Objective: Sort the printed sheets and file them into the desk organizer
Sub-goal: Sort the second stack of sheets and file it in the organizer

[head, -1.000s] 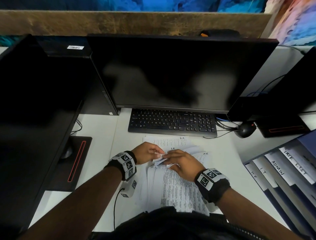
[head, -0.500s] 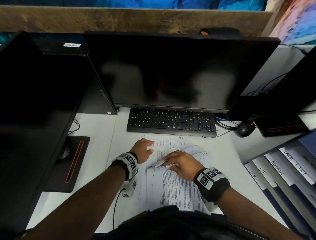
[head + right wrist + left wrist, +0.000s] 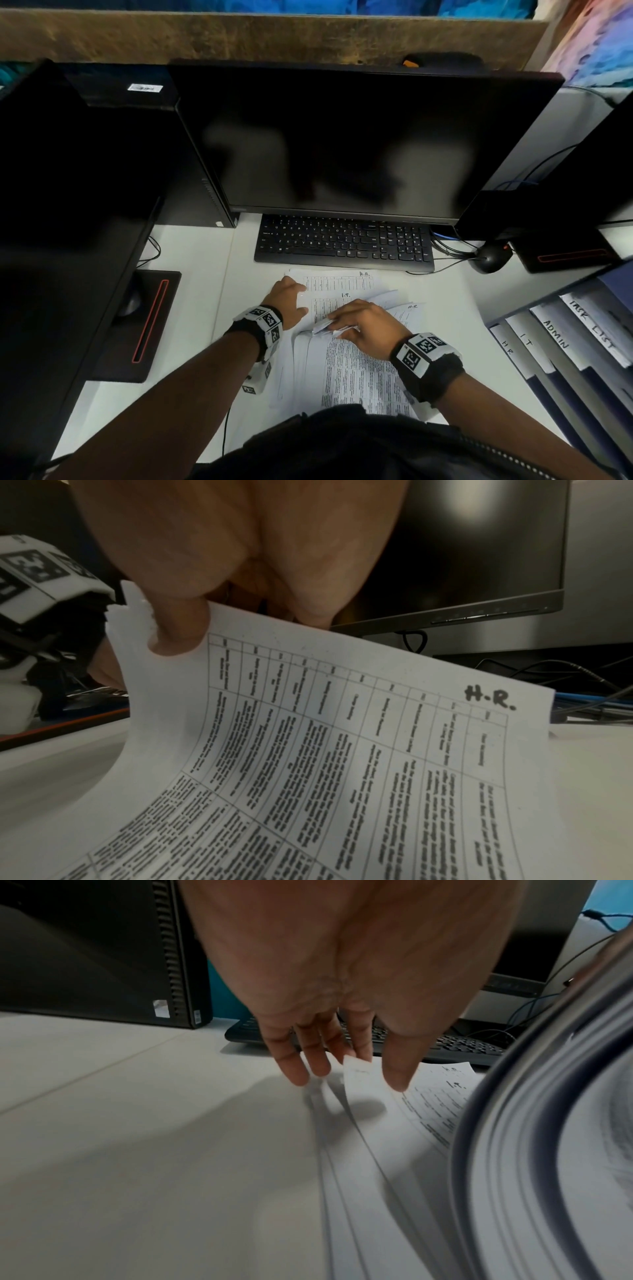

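Note:
A stack of printed sheets [image 3: 356, 377] lies on the white desk [image 3: 191, 291] in front of me. My right hand [image 3: 342, 325] pinches its lifted far-left corners, thumb on a top sheet marked H.R. [image 3: 342, 750]. My left hand [image 3: 291, 301] holds the left corner of a sheet marked I.T. [image 3: 342, 301] between thumb and nearly straight fingers [image 3: 298, 1066], just beyond the stack. That sheet overlaps another H.R. sheet [image 3: 342, 279] by the keyboard. The blue desk organizer [image 3: 565, 342] stands at the right, with tabs reading HR, IT, ADMIN and TASK LIST.
A black keyboard [image 3: 342, 243] lies just beyond the sheets, under a dark monitor [image 3: 342, 144]. A mouse [image 3: 489, 260] and cables sit to its right. A second monitor's stand [image 3: 137, 322] and a PC tower [image 3: 202, 164] fill the left side.
My left hand drew away from the right hand and slid the I.T. sheet up and left toward the keyboard. My right hand kept its pinch on the stack's corner.

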Demonstrator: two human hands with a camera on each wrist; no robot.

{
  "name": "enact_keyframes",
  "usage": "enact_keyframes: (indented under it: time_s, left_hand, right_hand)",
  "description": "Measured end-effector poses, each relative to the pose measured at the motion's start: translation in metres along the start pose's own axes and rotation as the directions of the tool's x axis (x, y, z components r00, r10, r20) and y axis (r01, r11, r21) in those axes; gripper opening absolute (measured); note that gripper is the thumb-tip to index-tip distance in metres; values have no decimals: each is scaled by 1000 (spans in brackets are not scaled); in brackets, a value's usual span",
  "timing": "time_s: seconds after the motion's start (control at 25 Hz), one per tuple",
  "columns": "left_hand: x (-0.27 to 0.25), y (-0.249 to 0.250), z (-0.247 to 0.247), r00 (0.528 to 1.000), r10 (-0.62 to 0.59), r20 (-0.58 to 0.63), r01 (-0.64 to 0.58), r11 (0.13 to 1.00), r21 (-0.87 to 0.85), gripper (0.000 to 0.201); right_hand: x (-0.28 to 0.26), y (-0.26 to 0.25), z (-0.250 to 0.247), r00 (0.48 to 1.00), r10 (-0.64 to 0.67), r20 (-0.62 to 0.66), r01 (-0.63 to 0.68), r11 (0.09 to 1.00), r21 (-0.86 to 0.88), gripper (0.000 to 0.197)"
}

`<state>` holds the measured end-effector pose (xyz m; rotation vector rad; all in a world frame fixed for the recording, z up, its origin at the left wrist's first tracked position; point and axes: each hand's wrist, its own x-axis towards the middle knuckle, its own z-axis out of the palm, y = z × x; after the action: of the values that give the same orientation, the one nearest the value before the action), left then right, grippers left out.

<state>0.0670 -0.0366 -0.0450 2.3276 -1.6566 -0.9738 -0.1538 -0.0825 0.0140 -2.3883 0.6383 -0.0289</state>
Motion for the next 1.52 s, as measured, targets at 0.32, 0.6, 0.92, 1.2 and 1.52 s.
enact_keyframes:
  time_s: [0.32,0.6,0.92,1.2,1.52]
  left_hand:
    - [-12,13,-19,984,175,-1,-170,953,-249,8]
    - [-24,8,-34,946,275,173,-160,856,-491,17]
    - [5,-4,-18,998,16,-53,-22,991,-130,50]
    - [14,1,-7,994,-53,-91,62,993,97,68]
    - [12,3,-23,965,-31,-260,-23,979,-202,10]
  right_hand:
    - [0,-1,0,1000,-17,-12,17,1000,7,25]
    - [5,3,6,999,-26,-46,23,998,-64,28]
    - [2,3,-2,1000,4,10,-3,999,-35,27]
    - [2,5,0,1000,-18,-11,18,1000,-22,26]
    - [4,4,1,1000,-24,-17,24,1000,-11,25]
